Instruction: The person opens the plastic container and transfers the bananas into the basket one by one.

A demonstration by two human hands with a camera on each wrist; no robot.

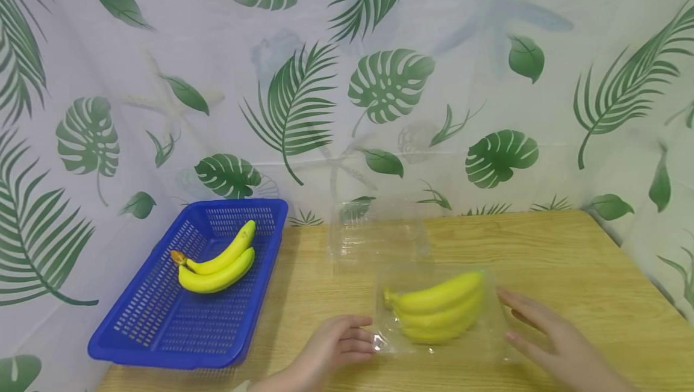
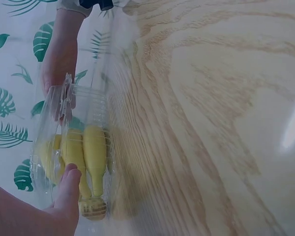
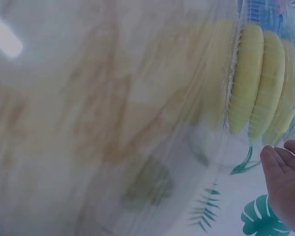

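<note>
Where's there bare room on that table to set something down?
Widest: the back right of the table, bordered by the wall cloth, rear clear plastic and right hand. A narrower strip lies between that plastic and the blue basket. Crowded: the front middle, with left hand and banana box.

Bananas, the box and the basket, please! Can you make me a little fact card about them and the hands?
Boxed bananas: yellow bunch inside the clear box
Box: between the two hands
Left hand: at the box's left end
Right hand: at its right end
Basket: blue, on the wooden table
Basket bananas: two, yellow
Behind the box: more clear plastic
</note>
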